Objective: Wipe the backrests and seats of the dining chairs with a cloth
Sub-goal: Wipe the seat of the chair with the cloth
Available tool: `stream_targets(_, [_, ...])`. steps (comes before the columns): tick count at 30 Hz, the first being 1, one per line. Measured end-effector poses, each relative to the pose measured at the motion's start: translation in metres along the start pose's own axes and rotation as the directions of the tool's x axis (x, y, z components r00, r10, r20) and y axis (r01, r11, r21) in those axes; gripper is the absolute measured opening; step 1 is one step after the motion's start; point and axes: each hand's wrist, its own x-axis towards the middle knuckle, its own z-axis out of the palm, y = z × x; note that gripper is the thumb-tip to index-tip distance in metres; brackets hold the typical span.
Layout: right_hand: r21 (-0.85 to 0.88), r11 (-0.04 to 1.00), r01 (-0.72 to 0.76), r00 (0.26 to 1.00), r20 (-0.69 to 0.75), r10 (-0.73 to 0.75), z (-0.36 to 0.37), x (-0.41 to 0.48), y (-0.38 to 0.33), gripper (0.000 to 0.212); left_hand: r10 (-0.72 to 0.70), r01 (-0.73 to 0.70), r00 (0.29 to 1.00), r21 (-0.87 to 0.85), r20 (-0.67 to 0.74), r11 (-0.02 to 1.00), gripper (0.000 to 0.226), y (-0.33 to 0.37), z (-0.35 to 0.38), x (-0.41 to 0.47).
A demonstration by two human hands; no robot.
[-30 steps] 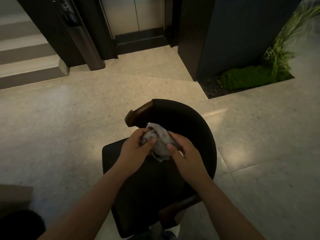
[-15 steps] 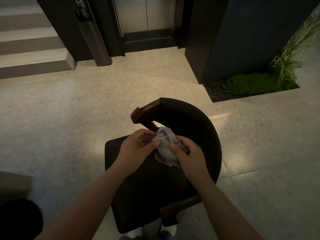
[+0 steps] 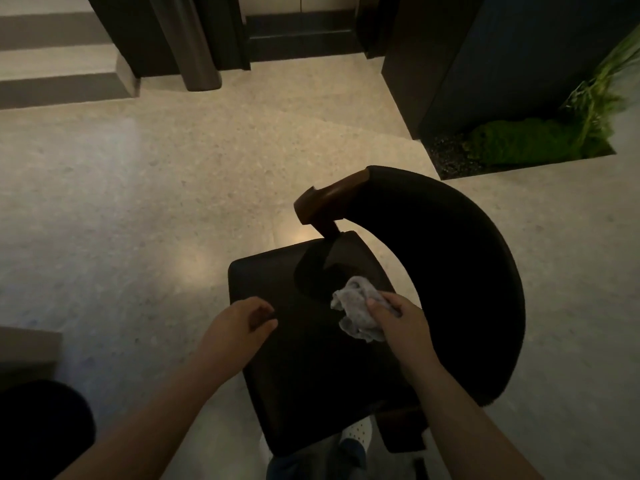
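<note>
Fingers of the right hand [image 3: 403, 323] pinch a crumpled, wrinkly grey cloth [image 3: 356, 306], bunched just ahead of them over the dark chair seat [image 3: 287, 358]. Fingers of the left hand [image 3: 239, 329] curl loosely, holding nothing.

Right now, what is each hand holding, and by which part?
The right hand grips the bunched grey cloth by its near right side. The left hand holds nothing.
</note>
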Motion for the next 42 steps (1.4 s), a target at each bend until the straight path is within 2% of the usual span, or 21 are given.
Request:
stream_targets(4, [0.007, 0.998, -0.065, 0.998, 0.005, 0.065, 0.030, 0.017, 0.022, 0.028, 0.002, -0.007, 0.998, 0.085, 0.068, 0.996, 0.020, -0.035, 0.013, 0.029])
stream_targets(14, [-0.026, 0.992, -0.121, 0.992, 0.030, 0.122, 0.063, 0.091, 0.070, 0.015, -0.028, 0.010, 0.995, 0.186, 0.094, 0.983, 0.030, -0.080, 0.059, 0.111])
stream_targets(20, [-0.065, 0.993, -0.096, 0.995, 0.018, 0.097, 0.072, 0.136, 0.099, 0.027, -0.052, 0.040, 0.998, 0.264, 0.036, 0.964, 0.049, -0.101, 0.101, 0.166])
stream_targets(24, [-0.175, 0.979, -0.103, 0.995, -0.015, 0.102, 0.079, 0.165, 0.116, 0.052, -0.044, 0.007, 0.996, 0.408, 0.083, 0.913, 0.061, -0.112, 0.125, 0.201])
stream_targets(29, [-0.269, 0.963, -0.024, 0.999, -0.031, 0.017, 0.082, 0.200, 0.133, 0.009, -0.064, -0.021, 0.989, 0.557, 0.133, 0.831, 0.101, -0.123, 0.146, 0.237])
stream_targets(32, [-0.250, 0.967, 0.040, 0.996, -0.071, -0.060, 0.080, 0.218, 0.141, 0.010, -0.097, -0.001, 0.986, 0.584, 0.138, 0.812, 0.115, -0.128, 0.159, 0.253])
stream_targets(36, [-0.206, 0.973, 0.102, 0.989, -0.081, -0.121, 0.078, 0.241, 0.149, 0.013, -0.147, 0.035, 0.979, 0.599, 0.139, 0.800, 0.119, -0.135, 0.169, 0.265])
stream_targets(40, [-0.254, 0.943, 0.216, 0.968, -0.074, -0.241, 0.084, 0.266, 0.150, 0.013, -0.165, 0.051, 0.977, 0.609, 0.133, 0.791, 0.119, -0.136, 0.173, 0.268])
stream_targets(42, [-0.315, 0.919, 0.238, 0.959, -0.071, -0.273, 0.092, 0.283, 0.150, 0.019, -0.178, 0.065, 0.976, 0.610, 0.127, 0.789, 0.119, -0.136, 0.176, 0.269])
